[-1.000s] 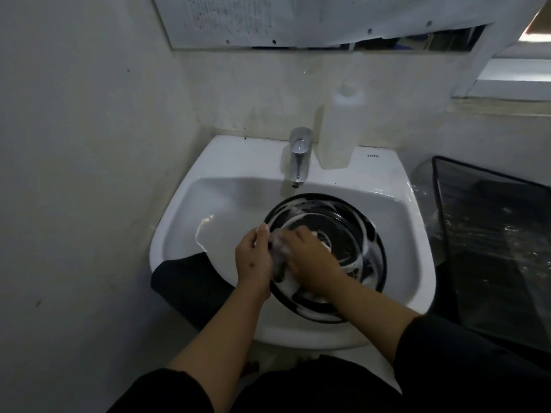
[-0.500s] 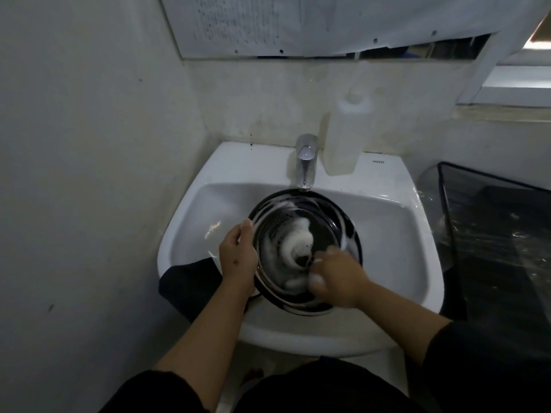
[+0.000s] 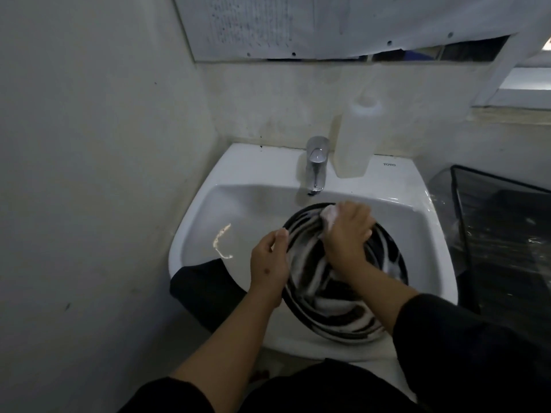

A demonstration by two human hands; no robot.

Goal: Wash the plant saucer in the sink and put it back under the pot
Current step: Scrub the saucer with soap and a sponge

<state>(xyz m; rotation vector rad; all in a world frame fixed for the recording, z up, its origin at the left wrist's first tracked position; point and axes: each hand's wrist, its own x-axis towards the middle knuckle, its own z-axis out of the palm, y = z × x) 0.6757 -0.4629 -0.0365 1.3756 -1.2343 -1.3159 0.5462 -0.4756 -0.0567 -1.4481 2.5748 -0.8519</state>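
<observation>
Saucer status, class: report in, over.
Left hand grips saucer rim. Right hand scrubs with cloth. Saucer soapy, in sink. Nothing obstructing.

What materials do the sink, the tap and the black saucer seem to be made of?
Sink: probably glazed ceramic, white and glossy, with soft reflections on the rim.
Tap: metal, likely chrome-plated, silvery and mirror-like.
Saucer: looks like black plastic with a thin rim, but foam streaks cover much of it, so this is uncertain.
</observation>
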